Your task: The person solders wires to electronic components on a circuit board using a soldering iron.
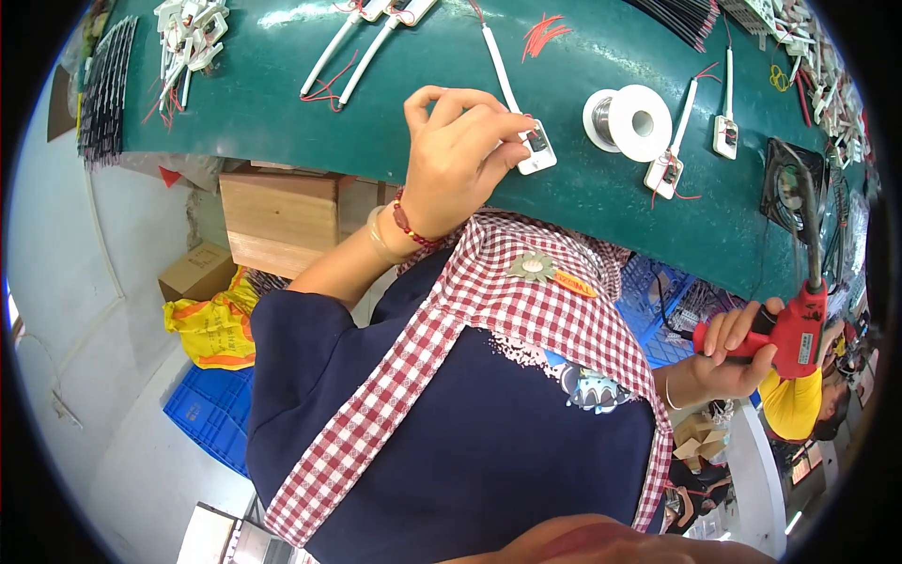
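My left hand (pixel 460 150) pinches a white module (pixel 536 148) on the green surface (pixel 376 122), upper centre; my right hand (pixel 738 352) grips a red soldering gun (pixel 800 324) at the right edge.

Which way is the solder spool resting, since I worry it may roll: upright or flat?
Flat: the solder spool lies on one flange on the green bench, hub hole facing up.

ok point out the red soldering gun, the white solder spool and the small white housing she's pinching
red soldering gun (pixel 801 329), head view, on its body
white solder spool (pixel 648 127), head view, on its flange
small white housing (pixel 537 150), head view, on its open face
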Demonstrator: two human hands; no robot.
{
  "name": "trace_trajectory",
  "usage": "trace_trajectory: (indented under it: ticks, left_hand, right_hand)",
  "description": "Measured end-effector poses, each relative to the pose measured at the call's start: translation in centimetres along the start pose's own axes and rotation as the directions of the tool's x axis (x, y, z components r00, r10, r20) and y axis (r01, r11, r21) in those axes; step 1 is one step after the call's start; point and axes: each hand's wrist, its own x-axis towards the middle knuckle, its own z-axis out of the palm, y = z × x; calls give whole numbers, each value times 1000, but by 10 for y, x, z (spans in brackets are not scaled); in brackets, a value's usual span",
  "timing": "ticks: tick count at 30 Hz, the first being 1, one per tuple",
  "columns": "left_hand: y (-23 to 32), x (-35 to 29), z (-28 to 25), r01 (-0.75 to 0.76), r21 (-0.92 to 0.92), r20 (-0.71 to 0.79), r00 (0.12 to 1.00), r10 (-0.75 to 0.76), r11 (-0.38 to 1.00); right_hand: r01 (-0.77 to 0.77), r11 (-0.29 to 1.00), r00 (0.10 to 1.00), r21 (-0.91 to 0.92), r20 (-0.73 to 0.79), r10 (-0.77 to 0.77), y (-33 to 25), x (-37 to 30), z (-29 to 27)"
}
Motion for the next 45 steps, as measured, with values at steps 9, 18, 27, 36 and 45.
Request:
trace_trajectory:
  ticks: [9,18,27,36,45]
  left_hand:
    - [1,-16,16,9,-56,-15,1000,-10,998]
    - [6,-21,13,21,-88,0,1000,-21,996]
    - [4,-18,9,124,-167,0,992,-126,978]
    - [4,-10,6,118,-92,66,991,-112,989]
    - [0,1,9,30,32,183,983,-35,999]
  right_hand:
    - [-155,971,980,-182,96,174,42,-3,42]
    - [-227,961,916,-160,299,266,112,29,91]
    - [-347,931,875,-114,318,365,120,15,91]
    - [-301,928,913,-220,215,348,92,10,65]
    - [-366,789,886,-493,75,458,20,22,32]
